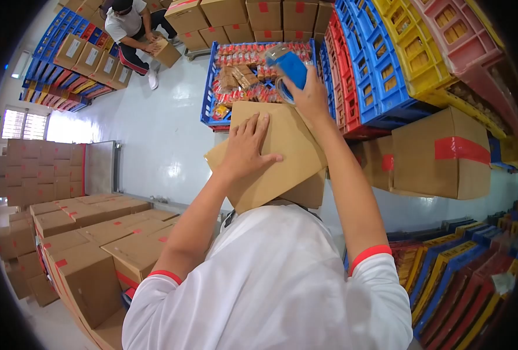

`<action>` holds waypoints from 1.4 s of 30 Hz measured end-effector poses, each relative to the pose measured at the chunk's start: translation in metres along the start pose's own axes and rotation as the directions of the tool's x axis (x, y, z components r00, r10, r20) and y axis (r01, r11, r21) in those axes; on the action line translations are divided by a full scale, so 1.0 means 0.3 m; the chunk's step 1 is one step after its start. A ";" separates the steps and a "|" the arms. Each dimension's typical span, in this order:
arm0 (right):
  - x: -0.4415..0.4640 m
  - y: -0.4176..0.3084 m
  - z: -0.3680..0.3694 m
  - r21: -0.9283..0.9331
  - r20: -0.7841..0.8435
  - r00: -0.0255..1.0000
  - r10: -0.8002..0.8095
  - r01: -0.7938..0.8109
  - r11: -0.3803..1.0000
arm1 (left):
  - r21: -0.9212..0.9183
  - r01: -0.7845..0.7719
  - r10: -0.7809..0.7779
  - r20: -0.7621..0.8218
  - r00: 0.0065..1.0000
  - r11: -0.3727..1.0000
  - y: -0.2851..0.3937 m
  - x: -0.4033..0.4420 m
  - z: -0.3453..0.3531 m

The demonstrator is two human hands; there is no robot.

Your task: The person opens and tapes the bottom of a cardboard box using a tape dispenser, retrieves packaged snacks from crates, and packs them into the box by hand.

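Note:
My left hand [247, 147] lies palm down with its fingers stretched out on a brown cardboard box [294, 146]. The box is in front of my body, with its flaps folded and angled across the top. Raised above its far right side, my right hand [312, 96] is wrapped round a blue tape dispenser [292, 65]. A clear loop, apparently tape, shows below the dispenser. Just beyond the box stands a blue plastic crate [208, 96] filled with red-and-clear wrapped packets [241, 55]. Some brown packets [239, 77] lie on top of them.
Stacked colourful crates [381, 70] rise at my right, beside a red-taped carton [445, 157]. More cartons [89, 256] stand at left. A person [131, 29] sits at the far left handling a carton [166, 53]. Grey floor [159, 122] lies between.

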State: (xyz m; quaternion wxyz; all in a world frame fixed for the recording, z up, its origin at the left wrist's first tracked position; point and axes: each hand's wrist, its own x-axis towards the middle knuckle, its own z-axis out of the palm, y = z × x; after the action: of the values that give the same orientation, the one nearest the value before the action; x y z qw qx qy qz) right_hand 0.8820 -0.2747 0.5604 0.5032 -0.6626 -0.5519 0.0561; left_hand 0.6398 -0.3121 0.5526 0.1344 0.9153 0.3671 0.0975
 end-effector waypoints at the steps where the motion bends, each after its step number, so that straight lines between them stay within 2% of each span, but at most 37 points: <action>1: 0.031 0.008 0.009 -0.049 0.058 0.995 0.077 -0.074 0.996 | 0.004 -0.004 0.004 -0.002 1.000 1.000 0.001 -0.003 -0.002; 2: 0.045 0.014 0.015 -0.103 0.107 0.981 0.161 -0.150 0.983 | 0.003 -0.011 0.011 -0.001 1.000 1.000 -0.004 -0.004 -0.006; 3: 0.034 0.006 0.015 -0.109 0.099 0.981 0.165 -0.155 0.982 | 0.002 -0.004 0.004 -0.004 1.000 1.000 -0.010 -0.002 -0.010; 5: -0.012 -0.010 0.018 -0.015 0.023 0.996 0.082 -0.081 0.997 | -0.017 0.004 -0.004 -0.009 1.000 1.000 -0.010 0.008 -0.005; 7: -0.029 -0.012 -0.004 -0.058 0.032 0.998 0.045 -0.043 0.997 | -0.010 0.009 -0.009 0.016 1.000 1.000 0.002 0.010 0.000; 9: -0.037 -0.017 -0.069 -0.073 0.132 0.977 0.165 -0.157 0.985 | -0.034 0.020 -0.019 0.017 1.000 0.999 0.000 0.008 0.000; 10: -0.071 -0.013 -0.105 -0.083 0.123 0.977 0.175 -0.166 0.983 | -0.046 0.034 -0.033 0.017 0.999 0.998 -0.007 0.010 -0.003; 12: -0.186 -0.011 -0.216 0.041 -0.022 0.985 0.174 -0.173 0.984 | -0.061 0.025 -0.025 0.012 1.000 0.998 -0.019 0.010 -0.005; 14: -0.334 -0.024 -0.352 0.059 -0.106 0.971 0.213 -0.208 0.976 | -0.078 0.042 -0.041 0.007 0.999 0.996 -0.015 0.003 0.001; 16: -0.478 -0.043 -0.446 0.230 -0.198 0.940 0.279 -0.232 0.945 | -0.014 0.011 -0.011 0.000 1.000 1.000 -0.014 0.006 0.004; 17: -0.536 -0.050 -0.458 0.228 -0.193 0.937 0.291 -0.246 0.942 | -0.018 0.013 -0.013 0.014 1.000 1.000 -0.015 0.010 0.008; 19: -0.652 -0.034 -0.459 0.288 -0.355 0.862 0.361 -0.267 0.920 | -0.018 0.006 -0.006 -0.002 1.000 1.000 -0.012 0.017 0.025; 20: -0.683 0.005 -0.421 0.117 -0.383 0.893 0.235 -0.206 0.972 | -0.021 0.000 0.000 0.011 1.000 1.000 -0.012 0.015 0.035; 21: -0.675 0.008 -0.415 0.115 -0.390 0.888 0.245 -0.217 0.969 | -0.017 0.010 -0.009 0.018 1.000 1.000 -0.014 0.016 0.038; 23: -0.645 0.012 -0.416 0.106 -0.193 0.896 0.400 -0.386 0.917 | -0.003 0.006 -0.006 0.017 1.000 1.000 -0.010 0.024 0.037; 24: -0.636 0.011 -0.416 0.039 -0.272 0.906 0.324 -0.326 0.945 | -0.005 0.012 -0.011 0.028 1.000 1.000 -0.012 0.024 0.032; 25: -0.644 0.007 -0.411 0.048 -0.286 0.902 0.322 -0.322 0.945 | -0.006 0.017 -0.017 0.037 0.999 1.000 -0.012 0.024 0.025; 27: -0.668 0.005 -0.400 0.071 -0.376 0.905 0.198 -0.184 0.980 | -0.022 0.023 -0.022 0.043 0.999 0.999 -0.003 0.028 0.013; 28: -0.669 0.008 -0.395 0.072 -0.385 0.902 0.193 -0.179 0.981 | -0.051 0.038 -0.035 0.064 0.997 0.998 0.004 0.024 0.008; 29: -0.669 0.014 -0.393 0.054 -0.325 0.921 0.217 -0.211 0.976 | -0.048 0.031 -0.028 0.057 0.998 0.998 0.015 0.024 0.005; 30: -0.660 0.009 -0.398 0.032 -0.262 0.935 0.241 -0.241 0.970 | 0.045 0.047 -0.050 0.068 0.996 0.998 0.029 0.024 0.002; 31: -0.651 0.004 -0.410 0.035 -0.266 0.935 0.233 -0.232 0.972 | 0.139 0.066 -0.077 0.073 0.994 0.988 0.043 0.025 -0.005; 32: -0.650 -0.010 -0.427 0.028 -0.242 0.944 0.225 -0.225 0.974 | 0.145 0.067 -0.077 0.067 0.995 0.987 0.062 0.020 -0.009; 33: -0.642 -0.029 -0.442 0.023 -0.217 0.952 0.215 -0.216 0.976 | -0.120 0.046 -0.040 0.049 0.998 0.992 0.096 0.021 -0.015; 34: -0.638 -0.052 -0.462 0.030 -0.215 0.954 0.208 -0.207 0.978 | -0.377 0.018 -0.012 0.020 1.000 0.926 0.142 0.029 -0.037; 35: -0.644 -0.079 -0.486 0.027 -0.214 0.972 0.091 -0.088 0.996 | -0.371 0.025 -0.021 0.015 1.000 0.928 0.186 0.034 -0.069; 36: -0.643 -0.088 -0.499 0.024 -0.214 0.977 -0.027 0.033 0.999 | -0.703 0.164 -0.037 0.193 0.981 0.692 0.253 0.052 -0.142; 37: -0.634 -0.080 -0.502 0.030 -0.211 0.977 -0.033 0.041 0.999 | -0.885 0.323 0.025 0.351 0.936 0.335 0.301 0.065 -0.176; 38: -0.624 -0.070 -0.506 -0.056 -0.150 0.987 -0.058 0.050 0.997 | -0.885 0.320 0.019 0.346 0.938 0.337 0.323 0.070 -0.159; 39: -0.617 -0.066 -0.505 -0.142 -0.089 0.993 -0.076 0.063 0.988 | -0.906 0.421 0.038 0.422 0.906 0.034 0.337 0.071 -0.132; 40: -0.617 -0.070 -0.501 -0.138 -0.090 0.993 -0.080 0.067 0.988 | -0.829 0.489 0.083 0.486 0.870 -0.271 0.349 0.077 -0.107; 41: -0.620 -0.076 -0.500 -0.136 -0.117 0.991 -0.071 0.055 0.989 | -0.833 0.484 0.077 0.482 0.873 -0.269 0.360 0.092 -0.087; 42: -0.616 -0.082 -0.496 -0.132 -0.143 0.988 -0.063 0.044 0.990 | -0.859 0.465 0.032 0.470 0.882 -0.213 0.366 0.114 -0.069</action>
State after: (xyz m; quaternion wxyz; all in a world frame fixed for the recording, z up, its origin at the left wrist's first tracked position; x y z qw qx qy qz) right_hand 0.8882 -0.5131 0.5618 0.5001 -0.6810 -0.5333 -0.0421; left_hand 0.7292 -0.3607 0.6098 0.8527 0.4028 0.2900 0.1631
